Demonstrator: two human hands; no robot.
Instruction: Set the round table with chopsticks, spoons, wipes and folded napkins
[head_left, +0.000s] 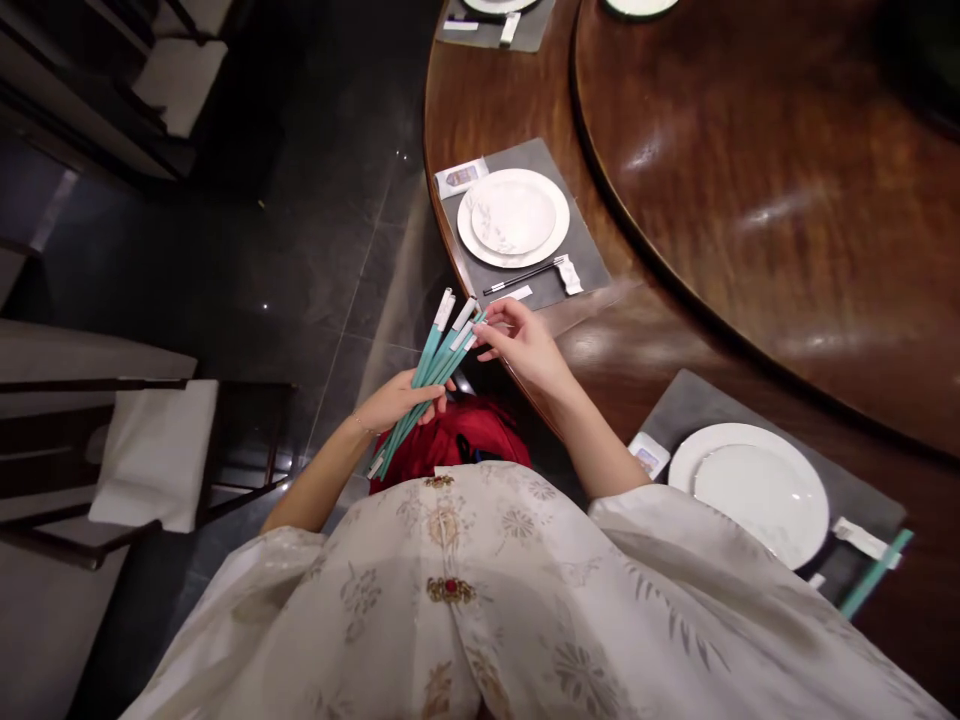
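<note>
A fanned bundle of teal chopsticks (424, 385) with white ends is gripped in my left hand (405, 400), thumb across the sticks. My right hand (519, 340) is at the upper ends of the bundle, thumb and fingertips pinched on the rightmost chopsticks. How many it grips I cannot tell. Beyond my right hand lies a place setting: a small plate (517, 218) on a larger white plate (551, 252), on a grey placemat (536, 160). Dark chopsticks (521, 277) lie beside the plates, their tips on a white rest (569, 274).
The round wooden table (600, 350) curves along my right, with a raised turntable (750, 250). At the lower right, another setting has white plates (761, 490) and a teal chopstick pair (876, 575). Chairs (161, 455) stand at left; something red (480, 432) is below my hands.
</note>
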